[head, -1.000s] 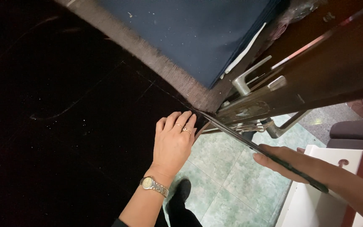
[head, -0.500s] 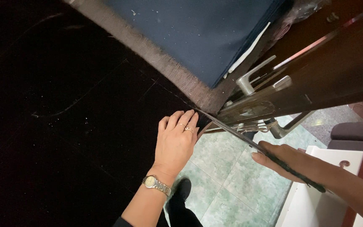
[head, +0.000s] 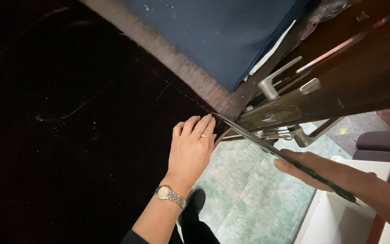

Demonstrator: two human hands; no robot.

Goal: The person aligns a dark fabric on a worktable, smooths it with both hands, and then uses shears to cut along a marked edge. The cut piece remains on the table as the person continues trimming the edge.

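My left hand [head: 190, 149] lies flat, fingers together, on the edge of a wide black cloth [head: 68, 135]. It wears rings and a metal wristwatch [head: 170, 195]. My right hand [head: 321, 169] holds a long, thin dark tool [head: 249, 135], like a blade or long scissors. The tool's tip reaches the cloth's edge right beside my left fingertips. Whether it is one blade or two I cannot tell.
A dark blue cloth [head: 213, 36] with a grey-brown strip [head: 177, 58] lies beyond the black one. A brown wooden door [head: 362, 77] with a metal lever handle [head: 276, 77] stands at right. Below are green floor tiles [head: 258, 194], my dark shoe [head: 197, 201] and a white surface [head: 335, 217].
The view shifts slightly; both hands and the tool stay in nearly the same place.
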